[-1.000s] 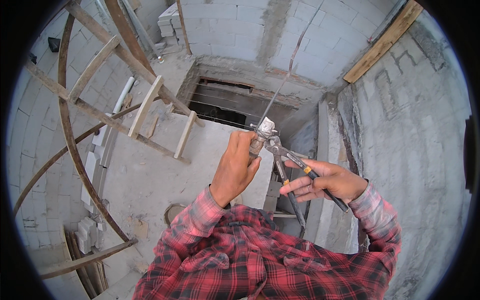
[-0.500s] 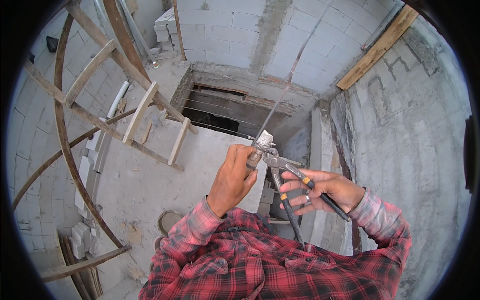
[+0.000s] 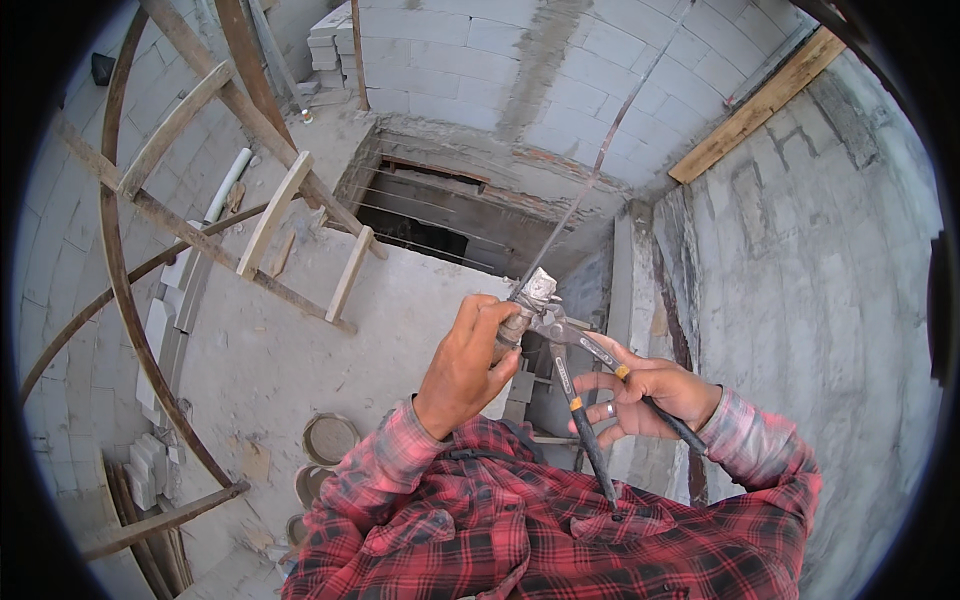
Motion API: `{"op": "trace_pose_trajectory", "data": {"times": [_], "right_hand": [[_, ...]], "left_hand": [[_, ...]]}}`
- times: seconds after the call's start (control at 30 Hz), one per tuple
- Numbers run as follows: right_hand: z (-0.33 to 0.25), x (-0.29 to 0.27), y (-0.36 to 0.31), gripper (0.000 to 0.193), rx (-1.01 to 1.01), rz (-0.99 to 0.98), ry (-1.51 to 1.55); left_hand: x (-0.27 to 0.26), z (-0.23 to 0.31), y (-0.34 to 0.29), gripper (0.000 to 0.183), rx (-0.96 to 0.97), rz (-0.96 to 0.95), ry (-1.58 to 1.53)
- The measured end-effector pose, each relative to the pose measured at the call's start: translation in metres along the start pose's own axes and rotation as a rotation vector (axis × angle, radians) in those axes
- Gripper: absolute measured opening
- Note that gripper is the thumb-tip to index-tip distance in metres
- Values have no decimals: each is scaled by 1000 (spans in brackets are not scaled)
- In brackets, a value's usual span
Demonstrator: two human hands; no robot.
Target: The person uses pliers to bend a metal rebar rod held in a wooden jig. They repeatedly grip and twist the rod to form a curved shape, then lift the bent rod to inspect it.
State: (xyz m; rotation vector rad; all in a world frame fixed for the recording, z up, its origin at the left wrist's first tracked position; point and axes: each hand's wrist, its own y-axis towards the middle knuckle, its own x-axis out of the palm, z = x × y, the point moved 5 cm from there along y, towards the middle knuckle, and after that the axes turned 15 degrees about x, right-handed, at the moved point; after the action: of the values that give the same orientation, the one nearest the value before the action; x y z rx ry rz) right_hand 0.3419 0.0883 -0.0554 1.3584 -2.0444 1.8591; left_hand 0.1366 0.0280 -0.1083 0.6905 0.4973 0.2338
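Note:
My left hand (image 3: pixel 455 370) is closed around a short greyish-brown cylindrical piece, with a crumpled silvery lump (image 3: pixel 541 287) at its upper end. A long thin rod (image 3: pixel 585 195) slants from beside this piece toward the far wall. My right hand (image 3: pixel 672 398) grips pincers (image 3: pixel 558 330) with black handles and yellow bands. Their handles are spread, and the hand holds the right one, with fingers reaching toward the left. The jaws are at the right side of the piece, by a bit of twisted wire. What exactly lies between the jaws is too small to tell.
A floor opening (image 3: pixel 400 240) crossed by thin lines lies ahead. On the left leans a wooden ladder (image 3: pixel 275 225) among long poles. Round containers (image 3: pixel 330 440) stand near my left elbow. White blocks (image 3: pixel 335 40) are stacked far back; a timber beam (image 3: pixel 750 110) rests against the right wall.
My view has shifted slightly, bringing more round containers into sight at lower left. The pincers' handles and my right hand have moved a little lower. My left hand keeps its hold.

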Motion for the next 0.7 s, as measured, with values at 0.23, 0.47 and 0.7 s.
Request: {"op": "trace_pose_trajectory", "data": {"times": [0.23, 0.47, 0.7], "right_hand": [[13, -8, 19, 69, 82, -119, -47], [10, -1, 26, 60, 82, -167, -4], [9, -4, 32, 54, 66, -200, 20]], "left_hand": [[2, 0, -3, 51, -9, 22, -32], [5, -9, -10, 61, -35, 117, -1], [18, -24, -17, 70, -175, 38, -15]]}}
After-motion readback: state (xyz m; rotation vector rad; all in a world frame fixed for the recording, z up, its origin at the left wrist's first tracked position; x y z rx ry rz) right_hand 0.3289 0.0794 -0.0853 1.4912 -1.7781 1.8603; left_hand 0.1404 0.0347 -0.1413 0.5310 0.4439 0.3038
